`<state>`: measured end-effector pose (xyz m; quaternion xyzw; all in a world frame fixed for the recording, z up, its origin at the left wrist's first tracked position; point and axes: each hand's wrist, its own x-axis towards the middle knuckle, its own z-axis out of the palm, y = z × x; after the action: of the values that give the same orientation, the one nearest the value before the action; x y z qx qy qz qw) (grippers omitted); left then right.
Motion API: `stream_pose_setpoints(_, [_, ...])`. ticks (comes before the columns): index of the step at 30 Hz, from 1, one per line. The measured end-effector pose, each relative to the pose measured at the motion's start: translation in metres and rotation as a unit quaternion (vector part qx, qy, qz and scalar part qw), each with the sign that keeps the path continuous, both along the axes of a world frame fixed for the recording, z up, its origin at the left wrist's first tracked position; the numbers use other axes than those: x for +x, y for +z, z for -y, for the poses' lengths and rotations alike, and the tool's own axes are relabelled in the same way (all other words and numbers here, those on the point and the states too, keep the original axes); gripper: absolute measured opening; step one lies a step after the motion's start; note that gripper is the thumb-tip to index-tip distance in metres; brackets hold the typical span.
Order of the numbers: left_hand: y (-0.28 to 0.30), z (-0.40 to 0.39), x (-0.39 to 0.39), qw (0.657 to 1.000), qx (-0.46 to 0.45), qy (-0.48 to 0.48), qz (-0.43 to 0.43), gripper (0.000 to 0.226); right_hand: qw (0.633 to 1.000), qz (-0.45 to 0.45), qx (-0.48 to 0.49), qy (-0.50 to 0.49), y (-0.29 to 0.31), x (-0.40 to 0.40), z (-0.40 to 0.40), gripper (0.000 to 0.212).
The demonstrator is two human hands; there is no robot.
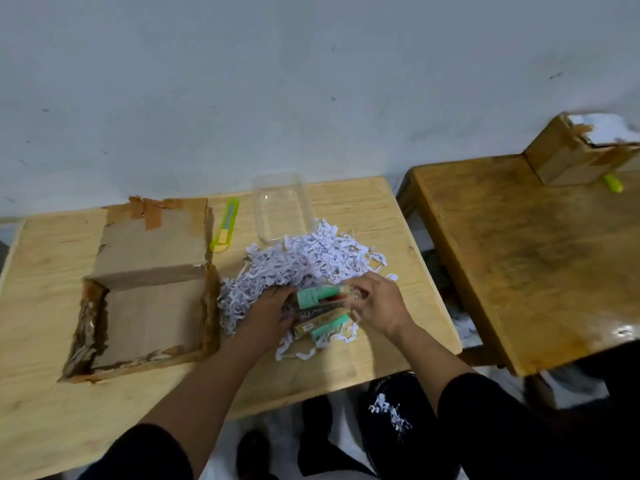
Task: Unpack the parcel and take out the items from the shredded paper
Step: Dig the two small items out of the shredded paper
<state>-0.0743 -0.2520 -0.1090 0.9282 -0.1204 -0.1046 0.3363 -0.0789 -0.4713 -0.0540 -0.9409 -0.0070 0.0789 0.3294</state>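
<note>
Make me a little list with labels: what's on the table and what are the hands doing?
Box: open brown cardboard box, nothing visible inside, left on the light wooden table
Paper: pile of white shredded paper beside the box
Items: mint-green tubes and small packets, on the shreds
Left hand: grips the items' left end
Right hand: pinches their right end
Tray: clear plastic tray behind the pile
Cutter: green-yellow utility knife, lying untouched

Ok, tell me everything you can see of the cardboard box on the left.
The cardboard box is brown corrugated card, open and apparently emptied, its bare floor showing. The lid flap leans back, with torn brown tape along its far edge. The rim is ragged. It rests on the wooden table, left of the shredded paper; strands touch its right wall. Neither hand touches it.
</note>
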Motion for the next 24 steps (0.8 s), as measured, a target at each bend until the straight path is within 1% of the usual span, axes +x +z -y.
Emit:
stream_pose_setpoints(4, [-0.002, -0.003, -0.001, 1.000, -0.007, -0.014, 0.009, 0.048, 0.993, 0.026, 0.037, -0.107, 0.004, -0.026, 0.003, 0.036])
stream_pose_setpoints(7, [-0.005, -0.004, -0.004, 0.999, -0.008, -0.036, 0.022, 0.040, 0.981, 0.054, 0.053, -0.180, 0.006, -0.039, 0.003, 0.036])
stream_pose_setpoints(10, [-0.007, -0.005, -0.005, 0.998, 0.003, -0.057, 0.033, 0.040, 0.963, 0.080, 0.077, -0.247, 0.010, -0.043, 0.004, 0.036])
stream_pose_setpoints(13, [-0.013, -0.008, -0.005, 0.996, -0.010, -0.068, 0.051, 0.041, 0.940, 0.096, 0.115, -0.308, 0.014, -0.032, 0.007, 0.037])
stream_pose_setpoints(15, [-0.013, -0.009, -0.006, 0.996, -0.017, -0.067, 0.060, 0.043, 0.927, 0.089, 0.143, -0.334, 0.015, -0.015, 0.011, 0.038])
stream_pose_setpoints(21, [-0.015, -0.003, -0.013, 0.992, -0.058, -0.031, 0.103, 0.040, 0.915, 0.064, 0.160, -0.365, 0.006, 0.052, 0.021, 0.039])
stream_pose_setpoints(24, [-0.020, -0.002, -0.013, 0.993, -0.031, -0.042, 0.103, 0.040, 0.917, 0.045, 0.168, -0.359, -0.004, 0.086, 0.022, 0.039])
